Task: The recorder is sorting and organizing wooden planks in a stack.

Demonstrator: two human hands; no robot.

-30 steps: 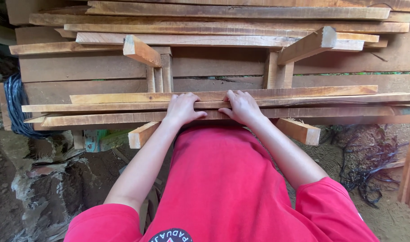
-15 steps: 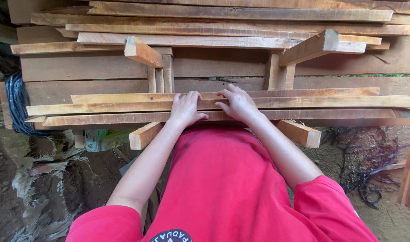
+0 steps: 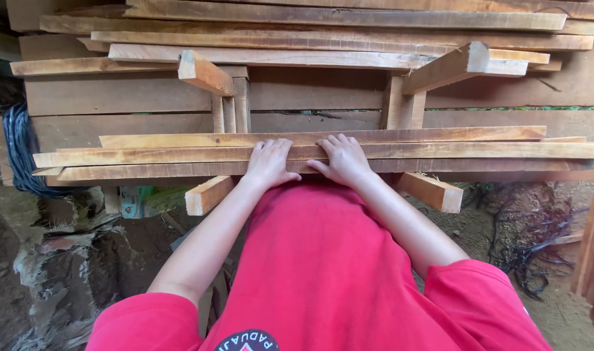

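Black coiled cable (image 3: 19,153) at far left, green box-shaped item (image 3: 138,200) low beside it; left hand (image 3: 268,162) and right hand (image 3: 344,158) side by side, palms flat, fingers spread, clamped on nothing, pressing stacked wooden planks (image 3: 440,151) laid across two support beams (image 3: 433,192).

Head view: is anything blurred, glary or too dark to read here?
Head view: left hand and right hand on the planks are sharp under even, soft daylight with no glare; the ground at lower left is dim; straight boards bow slightly toward the frame edges.
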